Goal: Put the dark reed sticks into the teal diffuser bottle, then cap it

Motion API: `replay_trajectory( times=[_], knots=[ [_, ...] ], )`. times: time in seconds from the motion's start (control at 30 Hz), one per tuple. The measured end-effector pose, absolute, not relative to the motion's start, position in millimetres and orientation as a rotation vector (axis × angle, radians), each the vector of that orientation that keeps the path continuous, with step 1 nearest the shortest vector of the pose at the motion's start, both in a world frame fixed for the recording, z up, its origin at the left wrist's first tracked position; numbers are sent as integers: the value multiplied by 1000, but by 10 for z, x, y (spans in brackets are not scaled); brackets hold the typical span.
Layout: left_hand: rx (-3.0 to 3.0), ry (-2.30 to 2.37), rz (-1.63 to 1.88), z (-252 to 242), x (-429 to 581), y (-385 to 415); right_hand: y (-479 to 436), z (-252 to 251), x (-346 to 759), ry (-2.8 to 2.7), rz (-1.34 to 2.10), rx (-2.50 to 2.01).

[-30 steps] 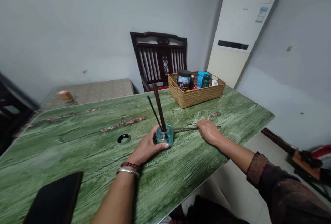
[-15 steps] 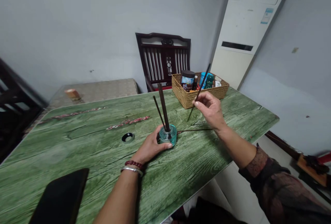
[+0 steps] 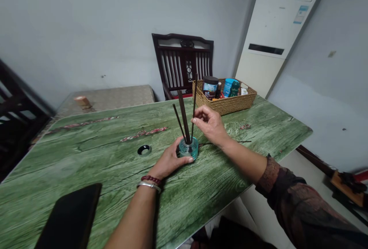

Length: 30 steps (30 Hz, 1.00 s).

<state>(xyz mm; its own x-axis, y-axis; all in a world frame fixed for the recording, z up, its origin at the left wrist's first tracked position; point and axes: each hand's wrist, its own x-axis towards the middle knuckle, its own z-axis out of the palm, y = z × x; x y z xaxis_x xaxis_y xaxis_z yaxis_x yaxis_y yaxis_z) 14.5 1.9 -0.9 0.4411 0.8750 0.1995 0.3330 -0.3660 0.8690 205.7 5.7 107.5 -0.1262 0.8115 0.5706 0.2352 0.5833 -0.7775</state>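
My left hand is wrapped round a small teal glass diffuser bottle standing on the table. Several dark reed sticks rise from the bottle's neck, one of them leaning left. Between thumb and fingertips, my right hand pinches another dark reed stick, held nearly upright. Its lower end is at the bottle's mouth; I cannot tell whether it is inside. One more stick lies on the table, partly hidden behind my right forearm. A black ring-shaped cap lies left of the bottle.
The green wood-patterned table carries a wicker basket of jars and bottles at the back right. A black tablet-like slab lies at the front left. Behind the table stand a dark wooden chair and a white cabinet unit.
My right hand has moved left and slightly down with its reed stick, bringing the lower end from right of the bottle to its mouth. My left hand keeps its hold on the bottle.
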Motion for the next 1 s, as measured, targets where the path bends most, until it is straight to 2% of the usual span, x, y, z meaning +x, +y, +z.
replay_trajectory(
  times=[0.33,0.53,0.7,1.0],
  knots=[
    [1905,1019,866,-27,142,42,72,591,2083,-1825,707,-1009],
    [1895,1023,833,61,155,4,-15,582,2848,-2017,261,-1294],
    [1894,1037,847,65,161,5,-118,305,3293,-2400,-54,-1736],
    [1923,1009,831,34,148,6,-205,117,3338,-2462,-144,-1896]
  ],
)
